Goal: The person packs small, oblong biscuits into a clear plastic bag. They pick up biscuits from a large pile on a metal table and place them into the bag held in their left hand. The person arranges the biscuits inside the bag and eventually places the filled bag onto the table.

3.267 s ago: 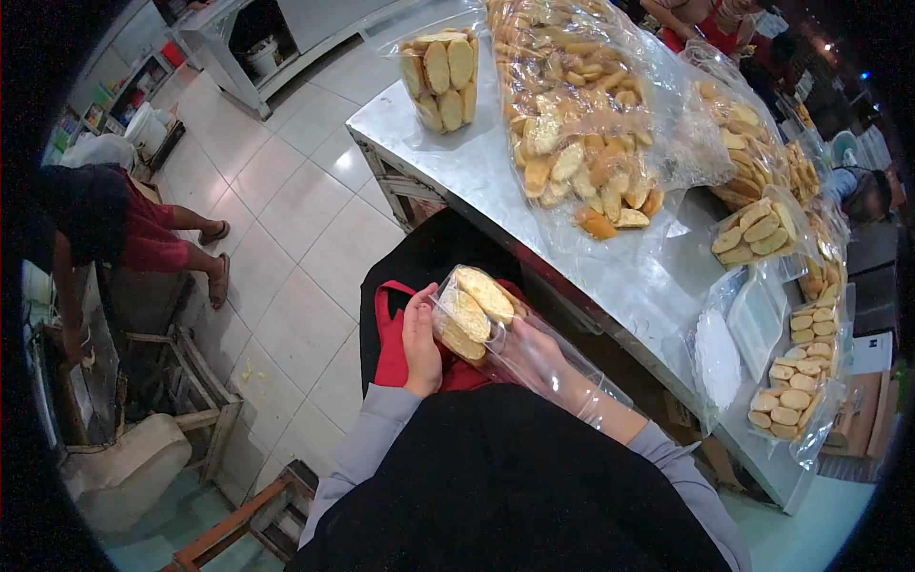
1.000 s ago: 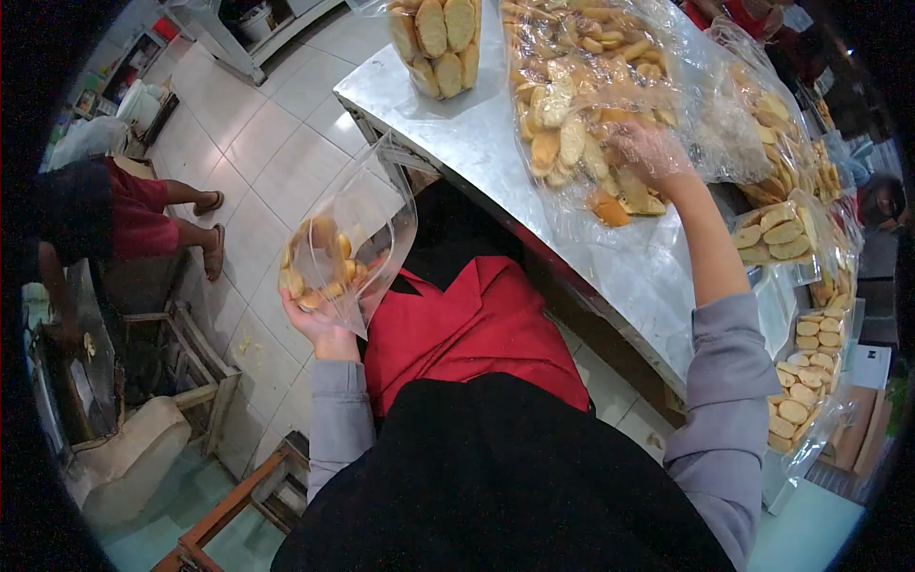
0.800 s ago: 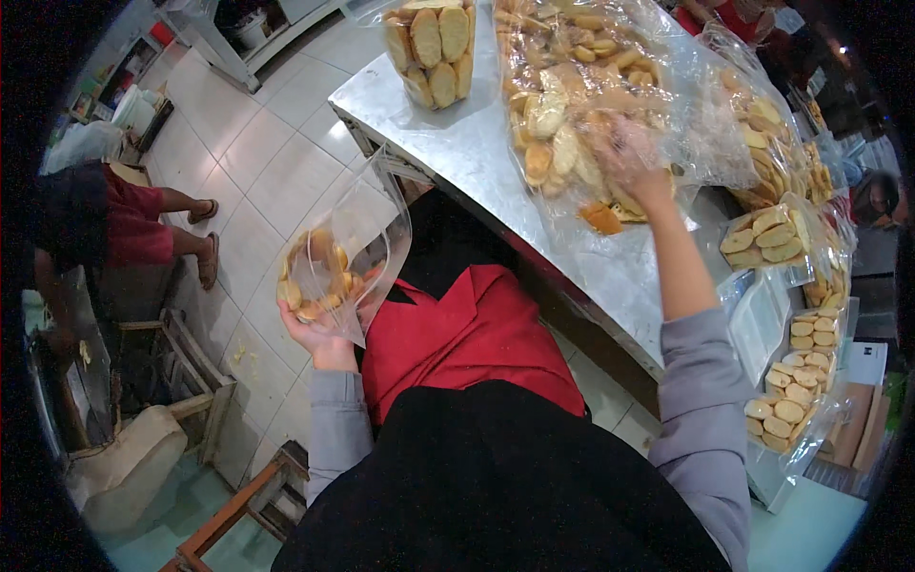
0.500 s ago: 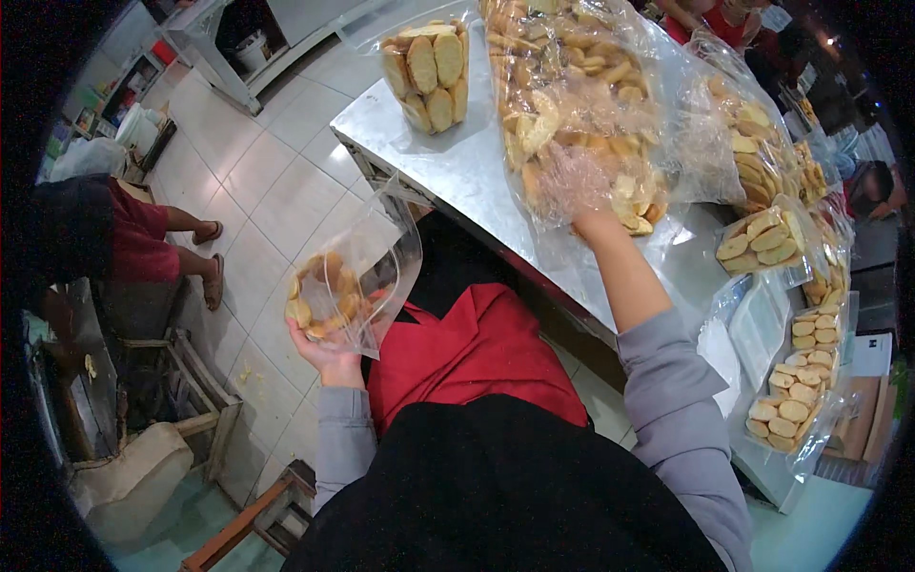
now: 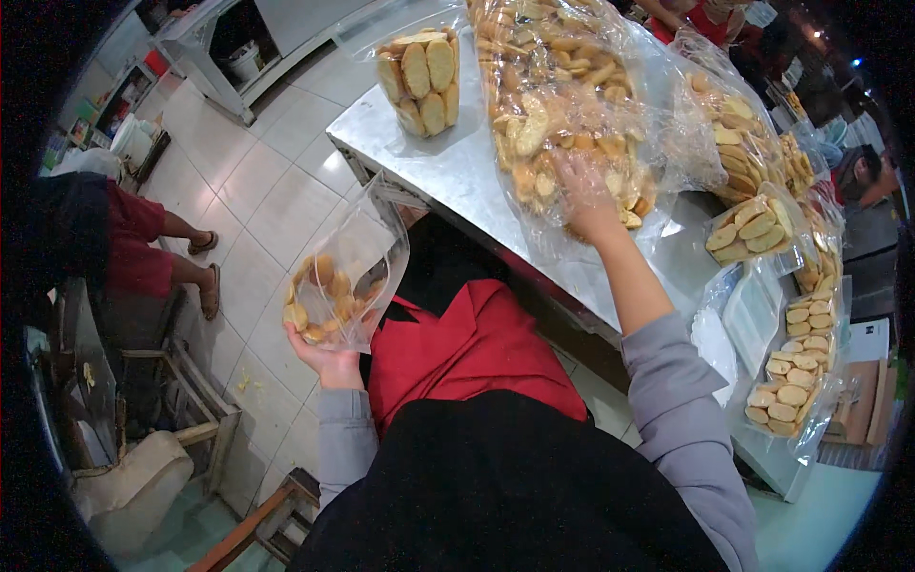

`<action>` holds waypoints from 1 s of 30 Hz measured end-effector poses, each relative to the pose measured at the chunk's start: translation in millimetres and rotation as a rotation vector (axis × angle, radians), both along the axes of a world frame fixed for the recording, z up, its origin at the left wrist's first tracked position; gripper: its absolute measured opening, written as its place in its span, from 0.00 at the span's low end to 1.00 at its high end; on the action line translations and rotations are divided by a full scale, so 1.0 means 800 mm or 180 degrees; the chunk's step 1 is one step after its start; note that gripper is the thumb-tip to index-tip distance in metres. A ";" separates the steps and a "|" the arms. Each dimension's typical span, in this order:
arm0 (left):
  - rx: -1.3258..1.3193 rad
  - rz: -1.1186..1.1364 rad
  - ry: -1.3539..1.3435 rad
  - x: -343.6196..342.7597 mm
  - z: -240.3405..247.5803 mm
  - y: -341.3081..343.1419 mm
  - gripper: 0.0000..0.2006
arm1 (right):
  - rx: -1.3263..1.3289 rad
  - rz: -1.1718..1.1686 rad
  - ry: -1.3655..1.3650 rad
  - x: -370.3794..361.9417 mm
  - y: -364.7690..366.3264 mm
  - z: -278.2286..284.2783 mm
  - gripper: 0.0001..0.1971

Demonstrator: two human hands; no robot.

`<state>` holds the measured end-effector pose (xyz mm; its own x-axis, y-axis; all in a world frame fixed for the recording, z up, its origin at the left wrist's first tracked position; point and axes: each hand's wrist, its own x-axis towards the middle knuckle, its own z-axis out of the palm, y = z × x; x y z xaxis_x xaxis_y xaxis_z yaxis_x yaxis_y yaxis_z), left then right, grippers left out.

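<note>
The left hand holds a small bag in the air, left of the red cloth on the lap. Its fingers curl round the bag's lower left corner. The bag leans, its long axis running away from the person and to the right, mouth at the far end, bread at the near one. The right hand is at the big bag on the surface, fingers under clear film among bread; I cannot tell whether they pinch any.
</note>
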<state>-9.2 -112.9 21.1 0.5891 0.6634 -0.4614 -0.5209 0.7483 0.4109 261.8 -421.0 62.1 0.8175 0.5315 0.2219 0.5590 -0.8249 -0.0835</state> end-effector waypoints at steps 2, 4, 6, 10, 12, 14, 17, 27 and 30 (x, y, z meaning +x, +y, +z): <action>0.0082 -0.0054 -0.0152 -0.003 -0.009 0.007 0.31 | 0.0392 0.0001 -0.0048 0.012 -0.012 -0.005 0.32; 0.0217 -0.0240 -0.0414 -0.009 -0.011 0.007 0.31 | 0.1089 0.0071 -0.0434 0.024 -0.029 -0.029 0.33; 0.0100 -0.0229 -0.0342 -0.020 0.020 0.000 0.31 | 0.1830 -0.0050 0.0198 0.004 -0.008 -0.002 0.35; -0.0008 -0.0541 -0.0627 -0.009 0.044 -0.008 0.33 | 0.2385 -0.0500 0.1152 -0.063 -0.031 0.005 0.33; -0.0050 -0.0530 -0.0752 -0.015 0.019 0.005 0.33 | 0.2164 -0.0661 0.2074 -0.108 -0.024 0.048 0.32; -0.0003 -0.0599 -0.0800 -0.018 0.006 0.004 0.34 | 0.2398 -0.0458 0.2671 -0.133 -0.033 0.060 0.31; 0.0283 -0.0560 -0.0757 -0.008 0.012 -0.008 0.34 | 0.3248 0.0047 0.3189 -0.152 -0.026 0.097 0.30; 0.0788 -0.0537 -0.0191 0.025 -0.007 -0.047 0.28 | 0.1018 0.1581 0.1292 -0.199 0.034 0.113 0.28; 0.0975 -0.0686 -0.0177 0.020 -0.015 -0.046 0.27 | 0.0973 0.2203 0.0709 -0.209 0.032 0.072 0.30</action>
<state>7.1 -149.9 9.3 0.7487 0.6238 -0.2243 -0.3927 0.6899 0.6081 94.5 -395.8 120.0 0.3655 0.8776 0.3102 0.8805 -0.2179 -0.4211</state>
